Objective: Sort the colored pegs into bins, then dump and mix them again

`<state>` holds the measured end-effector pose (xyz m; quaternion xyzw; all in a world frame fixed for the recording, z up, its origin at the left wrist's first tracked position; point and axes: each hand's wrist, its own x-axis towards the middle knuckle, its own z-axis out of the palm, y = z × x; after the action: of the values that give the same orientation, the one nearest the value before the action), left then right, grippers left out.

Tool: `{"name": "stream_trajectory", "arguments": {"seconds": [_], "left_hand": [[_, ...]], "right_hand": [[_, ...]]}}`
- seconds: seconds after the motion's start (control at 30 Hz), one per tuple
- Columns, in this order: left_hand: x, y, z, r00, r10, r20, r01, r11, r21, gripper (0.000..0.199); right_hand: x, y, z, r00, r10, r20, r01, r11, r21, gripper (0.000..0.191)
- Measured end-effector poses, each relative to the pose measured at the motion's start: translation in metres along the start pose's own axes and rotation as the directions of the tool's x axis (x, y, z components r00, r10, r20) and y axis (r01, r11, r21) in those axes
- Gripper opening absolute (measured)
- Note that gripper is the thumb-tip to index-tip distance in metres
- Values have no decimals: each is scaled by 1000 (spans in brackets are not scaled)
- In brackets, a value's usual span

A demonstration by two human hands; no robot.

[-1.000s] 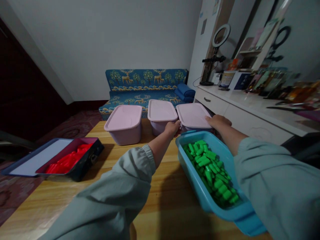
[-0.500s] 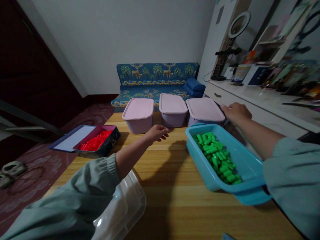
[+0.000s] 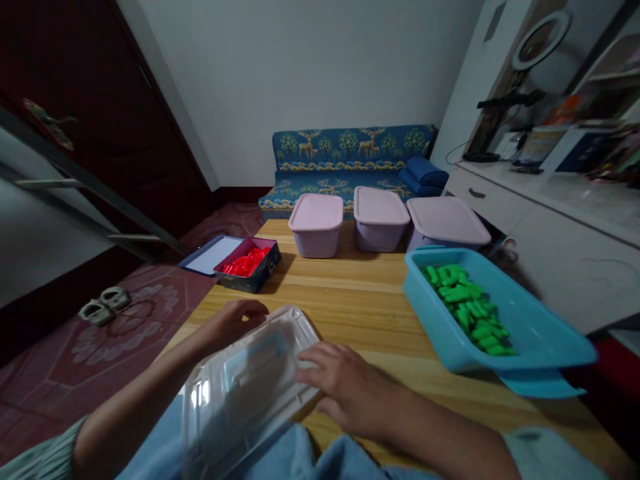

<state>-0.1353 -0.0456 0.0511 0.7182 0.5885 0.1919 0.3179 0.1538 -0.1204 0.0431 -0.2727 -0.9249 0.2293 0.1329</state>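
A clear plastic lid (image 3: 260, 380) lies at a slant across the near edge of the table, partly over my lap. My left hand (image 3: 239, 325) is at its far left edge with curled fingers. On the lid's right edge, my right hand (image 3: 345, 383) has its fingers over the rim and its thumb lower down. To the right stands a light blue plastic bin (image 3: 540, 327) holding many small green pieces (image 3: 470, 310). An opened hinged box (image 3: 263, 267) with red pieces (image 3: 246, 261) sits at the table's left side.
Three lidded lilac bins, the left one (image 3: 317, 227), the middle one (image 3: 381, 220) and the right one (image 3: 447, 223), line the table's far edge. Beyond is a patterned blue sofa (image 3: 345, 157). A white cabinet (image 3: 555, 220) is on the right; shoes (image 3: 105, 305) lie on the floor.
My left hand has drawn back from mid-table to the lid's left edge. My right hand has left the right lilac bin's side and come to the lid. The view has turned left.
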Motion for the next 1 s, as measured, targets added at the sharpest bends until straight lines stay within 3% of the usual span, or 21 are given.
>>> {"name": "stream_trajectory", "arguments": {"seconds": [0.07,0.2,0.33,0.4,0.53,0.67,0.77,0.83,1.0], "left_hand": [[-14,-11,-2,999,-37,-6,37,999,-32,26],[-32,-30,-4,992,-122,-25,119,989,-87,40],[-40,-53,-4,987,-148,-59,136,977,-165,59],[-42,-59,-5,986,-152,-67,137,972,-190,62],[-44,-53,-15,976,-194,-95,171,964,-204,66],[-44,-52,-26,960,-223,-172,191,964,-184,70],[-46,-70,-26,960,-233,-156,214,968,-131,68],[-48,-84,-23,957,-264,-121,252,962,-105,70],[-53,-93,-19,961,-268,-67,261,960,-100,69]], "right_hand": [[7,-4,23,996,-59,62,62,997,-39,55],[22,0,45,997,-44,57,54,981,-184,66],[25,8,62,989,-147,8,138,908,-396,64],[22,12,68,972,-234,-21,191,837,-513,53],[19,18,67,930,-362,-59,258,760,-597,17],[22,14,54,948,-316,-37,250,810,-530,13],[22,6,54,962,-272,-11,230,835,-500,20],[21,2,59,969,-245,-29,196,835,-514,15],[23,7,64,926,-348,-147,213,803,-557,14]]}}
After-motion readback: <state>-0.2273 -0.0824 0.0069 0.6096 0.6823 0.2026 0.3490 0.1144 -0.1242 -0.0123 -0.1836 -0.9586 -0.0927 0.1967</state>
